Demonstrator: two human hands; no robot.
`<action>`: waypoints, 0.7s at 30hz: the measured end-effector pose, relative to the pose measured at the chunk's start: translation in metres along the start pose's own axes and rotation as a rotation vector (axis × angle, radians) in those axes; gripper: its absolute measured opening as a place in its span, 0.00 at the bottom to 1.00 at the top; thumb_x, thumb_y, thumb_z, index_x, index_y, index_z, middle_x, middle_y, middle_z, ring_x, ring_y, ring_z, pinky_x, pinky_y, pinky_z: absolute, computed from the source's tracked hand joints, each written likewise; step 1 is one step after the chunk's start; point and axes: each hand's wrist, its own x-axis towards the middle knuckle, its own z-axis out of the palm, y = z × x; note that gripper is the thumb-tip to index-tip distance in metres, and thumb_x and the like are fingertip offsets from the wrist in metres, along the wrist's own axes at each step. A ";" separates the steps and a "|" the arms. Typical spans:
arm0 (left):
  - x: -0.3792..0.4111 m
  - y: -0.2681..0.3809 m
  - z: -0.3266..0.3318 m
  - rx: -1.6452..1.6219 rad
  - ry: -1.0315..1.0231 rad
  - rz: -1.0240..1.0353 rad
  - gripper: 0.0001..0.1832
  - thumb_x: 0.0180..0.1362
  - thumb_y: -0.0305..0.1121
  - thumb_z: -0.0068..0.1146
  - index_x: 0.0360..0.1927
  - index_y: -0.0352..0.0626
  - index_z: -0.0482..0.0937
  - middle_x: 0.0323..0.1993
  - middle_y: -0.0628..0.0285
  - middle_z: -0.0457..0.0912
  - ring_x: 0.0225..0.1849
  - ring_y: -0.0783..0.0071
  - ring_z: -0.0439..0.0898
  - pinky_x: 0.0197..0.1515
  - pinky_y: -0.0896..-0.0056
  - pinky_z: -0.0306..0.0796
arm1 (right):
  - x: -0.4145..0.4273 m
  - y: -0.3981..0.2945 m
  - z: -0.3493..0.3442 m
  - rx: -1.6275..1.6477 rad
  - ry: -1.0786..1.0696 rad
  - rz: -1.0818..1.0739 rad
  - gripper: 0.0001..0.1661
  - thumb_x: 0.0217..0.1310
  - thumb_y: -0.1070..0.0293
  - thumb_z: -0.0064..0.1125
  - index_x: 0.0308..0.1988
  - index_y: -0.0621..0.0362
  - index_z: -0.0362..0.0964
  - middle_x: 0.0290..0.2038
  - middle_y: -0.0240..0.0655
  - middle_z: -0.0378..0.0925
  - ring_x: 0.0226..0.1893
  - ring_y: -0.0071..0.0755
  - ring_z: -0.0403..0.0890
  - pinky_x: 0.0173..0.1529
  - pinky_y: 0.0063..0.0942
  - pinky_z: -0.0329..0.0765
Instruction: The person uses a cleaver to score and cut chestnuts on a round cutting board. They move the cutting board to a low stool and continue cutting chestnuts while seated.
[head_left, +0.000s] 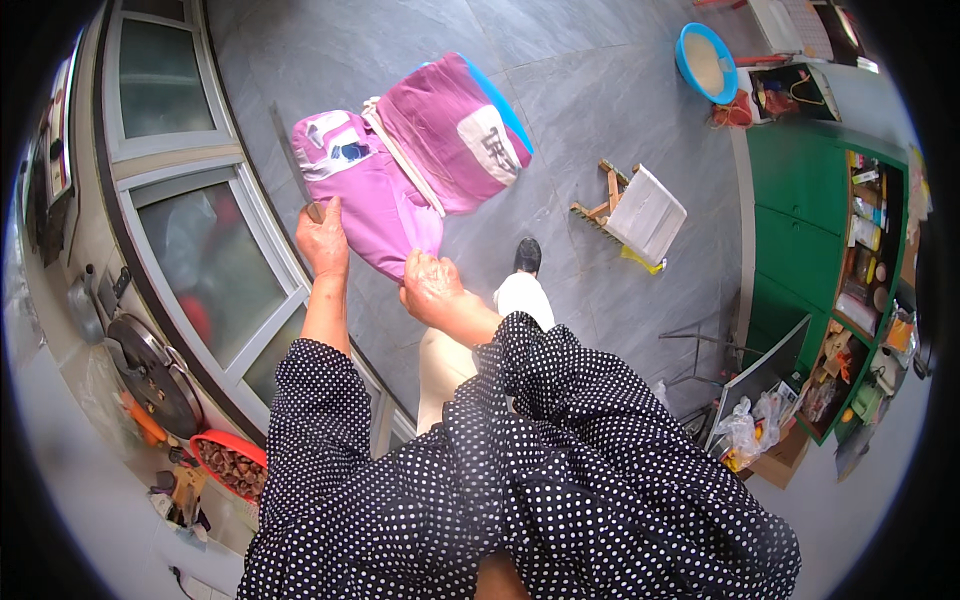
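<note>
My left hand (324, 240) is closed at the near left edge of a pink cloth bag (367, 195). A thin, grey, blade-like tool (294, 154) juts up from that fist, blurred. My right hand (435, 289) pinches the near right corner, and the cloth is creased there. White patches with dark marks lie on the pink cloth. A white cord (401, 161) crosses it, tied at the far left. Beyond the cord spreads a darker purple part (442, 135) with a white lettered patch. A blue edge (499, 97) shows at its far side; what it belongs to is mostly hidden.
A low wooden folding stool (645, 214) with a pale seat stands on the grey tiled floor (592, 97). A blue basin (706, 64) is at the far right, near a green cabinet (795, 217). Windows (202, 262) and a counter with a red basin (232, 465) line the left.
</note>
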 end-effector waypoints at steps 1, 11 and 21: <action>-0.004 0.000 0.005 0.020 -0.030 0.025 0.15 0.54 0.35 0.68 0.28 0.37 0.74 0.21 0.70 0.69 0.25 0.78 0.64 0.30 0.71 0.66 | -0.008 0.001 0.004 0.009 0.010 0.007 0.33 0.49 0.62 0.61 0.50 0.77 0.66 0.31 0.46 0.78 0.30 0.43 0.81 0.37 0.37 0.76; -0.032 0.064 0.097 0.096 -0.366 0.213 0.13 0.54 0.35 0.66 0.27 0.40 0.73 0.18 0.68 0.70 0.22 0.76 0.65 0.29 0.69 0.66 | -0.040 0.043 0.015 0.330 0.030 0.245 0.38 0.51 0.63 0.62 0.56 0.76 0.60 0.37 0.52 0.76 0.34 0.53 0.81 0.39 0.43 0.78; 0.010 0.098 0.129 0.089 -0.426 0.301 0.12 0.57 0.30 0.64 0.25 0.42 0.70 0.21 0.75 0.67 0.26 0.84 0.62 0.29 0.77 0.62 | 0.009 0.066 0.004 0.308 0.085 0.222 0.36 0.50 0.62 0.62 0.54 0.77 0.65 0.38 0.50 0.78 0.34 0.48 0.83 0.39 0.42 0.77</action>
